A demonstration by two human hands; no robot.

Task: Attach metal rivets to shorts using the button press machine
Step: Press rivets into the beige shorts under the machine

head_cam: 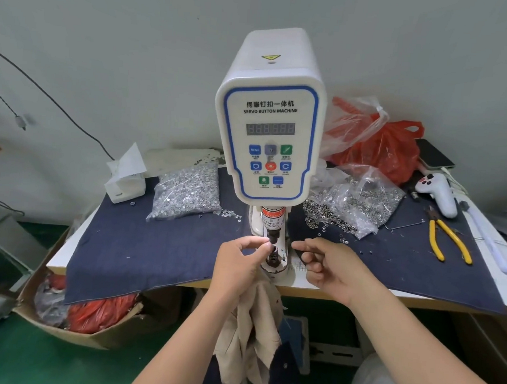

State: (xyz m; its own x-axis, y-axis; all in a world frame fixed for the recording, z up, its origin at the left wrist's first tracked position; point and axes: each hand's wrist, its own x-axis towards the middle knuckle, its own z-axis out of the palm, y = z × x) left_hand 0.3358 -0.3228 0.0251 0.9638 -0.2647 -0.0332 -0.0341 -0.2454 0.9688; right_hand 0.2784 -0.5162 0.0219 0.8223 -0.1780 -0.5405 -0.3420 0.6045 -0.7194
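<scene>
Left hand (236, 265) grip pinching at die (272, 254); right hand (328, 264) loosely curled, released; pliers (450, 238), rivet bags (186, 193) flanking machine (269, 115).

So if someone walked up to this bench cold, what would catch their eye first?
Probably the tall white servo button machine with its blue-edged control panel, standing mid-table on the dark blue cloth. Next, the left hand and right hand meeting at the press head just below it. After that, clear bags of shiny metal rivets either side, and the red plastic bag behind right.
</scene>
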